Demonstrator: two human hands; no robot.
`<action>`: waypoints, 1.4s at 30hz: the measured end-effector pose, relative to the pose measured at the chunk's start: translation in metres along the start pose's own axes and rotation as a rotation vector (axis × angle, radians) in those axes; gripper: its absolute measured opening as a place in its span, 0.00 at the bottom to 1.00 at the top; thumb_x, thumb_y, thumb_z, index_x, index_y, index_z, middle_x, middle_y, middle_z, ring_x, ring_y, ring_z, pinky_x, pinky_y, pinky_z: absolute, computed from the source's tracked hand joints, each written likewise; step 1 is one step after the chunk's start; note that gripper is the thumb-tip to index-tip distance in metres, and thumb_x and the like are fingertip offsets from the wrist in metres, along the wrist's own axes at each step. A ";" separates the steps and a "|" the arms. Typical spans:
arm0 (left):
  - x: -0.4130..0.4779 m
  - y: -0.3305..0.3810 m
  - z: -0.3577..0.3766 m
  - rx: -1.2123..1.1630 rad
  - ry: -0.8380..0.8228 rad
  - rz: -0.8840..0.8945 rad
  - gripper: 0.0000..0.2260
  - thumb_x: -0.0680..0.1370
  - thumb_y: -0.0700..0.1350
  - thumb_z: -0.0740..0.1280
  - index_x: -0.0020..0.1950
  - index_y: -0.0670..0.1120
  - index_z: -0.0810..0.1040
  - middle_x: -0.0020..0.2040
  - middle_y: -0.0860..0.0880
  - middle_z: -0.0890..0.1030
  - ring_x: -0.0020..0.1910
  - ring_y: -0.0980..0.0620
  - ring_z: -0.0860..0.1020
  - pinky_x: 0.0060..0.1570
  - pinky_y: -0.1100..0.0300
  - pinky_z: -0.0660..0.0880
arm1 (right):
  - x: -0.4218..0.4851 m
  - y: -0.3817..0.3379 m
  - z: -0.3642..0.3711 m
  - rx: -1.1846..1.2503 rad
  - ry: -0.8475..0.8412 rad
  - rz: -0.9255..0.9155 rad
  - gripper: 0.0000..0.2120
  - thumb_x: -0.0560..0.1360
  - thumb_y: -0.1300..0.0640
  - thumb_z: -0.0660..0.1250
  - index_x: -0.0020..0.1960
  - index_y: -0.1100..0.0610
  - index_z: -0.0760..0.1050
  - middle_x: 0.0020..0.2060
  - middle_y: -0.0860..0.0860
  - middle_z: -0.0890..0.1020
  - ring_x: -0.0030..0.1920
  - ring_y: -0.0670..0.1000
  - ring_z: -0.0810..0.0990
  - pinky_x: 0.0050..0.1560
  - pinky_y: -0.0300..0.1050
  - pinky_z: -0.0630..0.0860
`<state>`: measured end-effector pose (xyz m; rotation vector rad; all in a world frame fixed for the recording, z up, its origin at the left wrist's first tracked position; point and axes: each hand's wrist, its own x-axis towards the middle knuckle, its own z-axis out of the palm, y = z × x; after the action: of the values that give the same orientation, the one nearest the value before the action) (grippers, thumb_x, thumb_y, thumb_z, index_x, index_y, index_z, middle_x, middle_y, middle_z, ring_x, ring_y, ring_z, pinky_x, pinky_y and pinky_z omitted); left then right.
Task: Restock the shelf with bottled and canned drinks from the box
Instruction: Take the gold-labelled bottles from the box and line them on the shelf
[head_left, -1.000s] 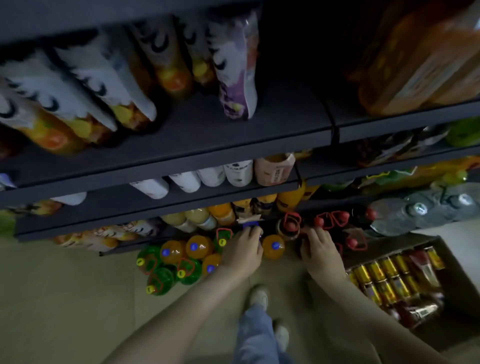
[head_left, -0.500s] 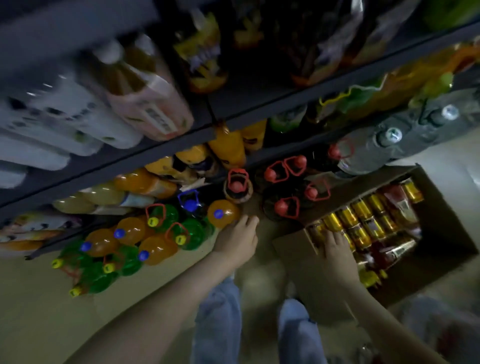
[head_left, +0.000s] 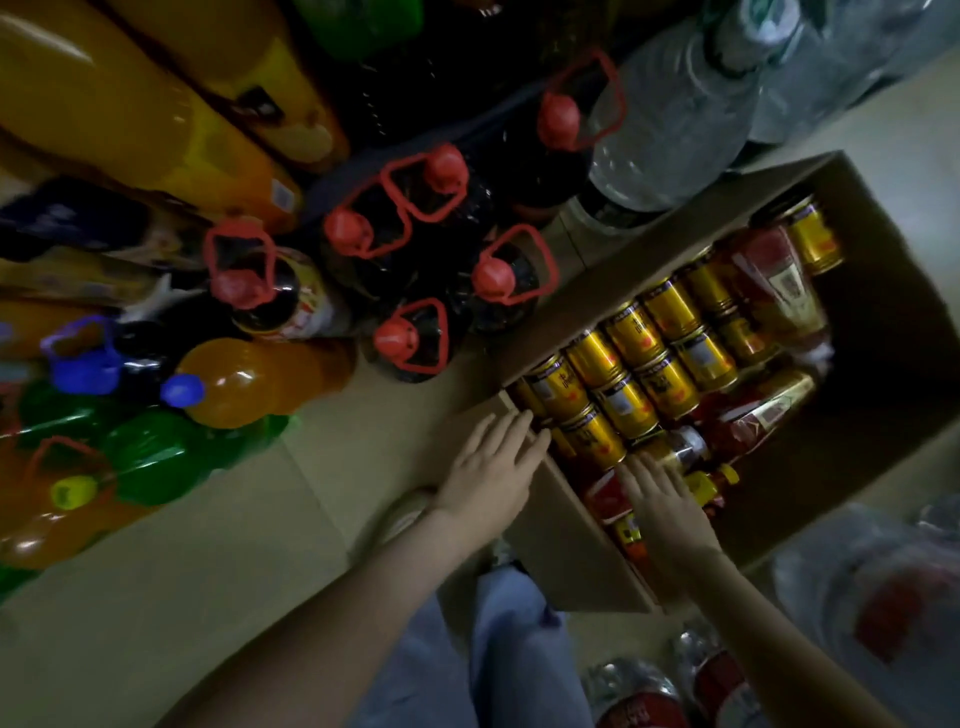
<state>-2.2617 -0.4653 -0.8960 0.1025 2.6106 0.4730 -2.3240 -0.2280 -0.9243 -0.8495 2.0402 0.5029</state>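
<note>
An open cardboard box (head_left: 893, 291) stands on the floor at the right, packed with several gold cans (head_left: 631, 374) and red-labelled bottles (head_left: 774, 291). My left hand (head_left: 491, 473) lies flat on the box's near-left corner, fingers spread and holding nothing. My right hand (head_left: 667, 506) reaches inside the box, fingers extended over a dark bottle (head_left: 680, 447) and a red packet, not closed on anything. The shelf's bottom row at upper left holds dark bottles with red caps and handles (head_left: 447, 171).
Orange (head_left: 249, 379) and green (head_left: 150, 457) bottles crowd the floor level at left. Large clear water bottles (head_left: 675, 119) stand behind the box. More wrapped bottles (head_left: 883, 587) lie at lower right. My legs (head_left: 514, 649) are below, beside the box.
The view dropped from the shelves toward the box. Both hands left the bottom-shelf bottles; the left moved onto the box corner and the right went into the box.
</note>
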 end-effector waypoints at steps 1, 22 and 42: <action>0.008 -0.001 0.010 0.027 0.008 0.021 0.28 0.65 0.49 0.76 0.64 0.46 0.78 0.63 0.41 0.78 0.62 0.44 0.77 0.63 0.49 0.71 | 0.008 0.001 0.007 -0.041 -0.012 -0.062 0.35 0.78 0.64 0.57 0.78 0.56 0.40 0.78 0.55 0.45 0.77 0.56 0.41 0.73 0.54 0.38; 0.018 -0.001 0.040 0.006 0.173 0.192 0.22 0.78 0.52 0.56 0.67 0.43 0.75 0.70 0.39 0.71 0.71 0.43 0.62 0.68 0.44 0.58 | 0.003 0.027 0.032 -0.133 0.487 -0.309 0.15 0.72 0.68 0.55 0.59 0.65 0.66 0.46 0.63 0.82 0.48 0.63 0.82 0.52 0.70 0.74; -0.073 0.082 -0.268 -1.538 -0.414 -0.500 0.35 0.71 0.45 0.75 0.72 0.56 0.60 0.61 0.45 0.76 0.56 0.45 0.79 0.56 0.48 0.77 | -0.243 -0.005 -0.226 0.902 0.628 -0.227 0.31 0.70 0.57 0.70 0.70 0.56 0.60 0.67 0.56 0.66 0.69 0.55 0.64 0.68 0.58 0.67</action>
<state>-2.3246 -0.4831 -0.6138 -0.8073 1.2301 1.7888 -2.3457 -0.2775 -0.5968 -0.6793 2.3184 -0.8708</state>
